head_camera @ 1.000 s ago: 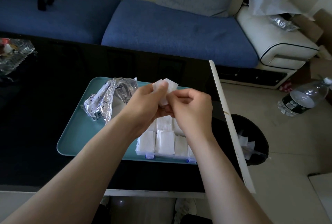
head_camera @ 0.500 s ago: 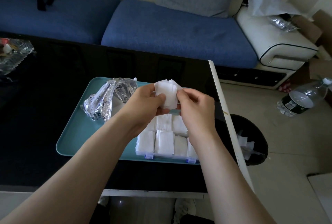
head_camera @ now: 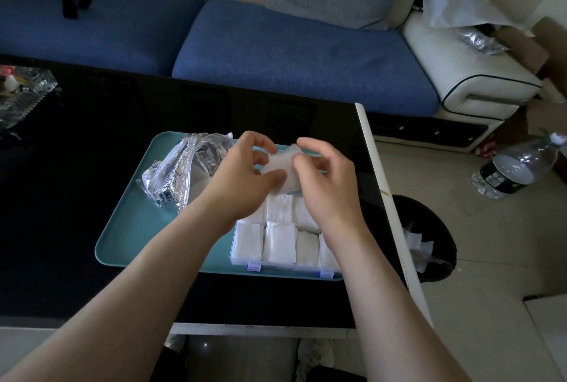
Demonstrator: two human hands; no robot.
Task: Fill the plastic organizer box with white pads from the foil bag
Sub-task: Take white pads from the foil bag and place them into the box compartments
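Foil bag [head_camera: 181,173] crinkled shiny metal; organizer box [head_camera: 245,260] clear plastic; table [head_camera: 76,167] glossy blk.

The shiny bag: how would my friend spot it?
Look at the black table in front of the blue sofa, then the teal tray on it. The foil bag lies in the tray's far left part. On the tray it alone is crinkled and silver; the organizer box nearby is clear plastic.

Open stretch of tray [head_camera: 129,228] left of organizer box [head_camera: 285,267], foil bag [head_camera: 181,173] behind.
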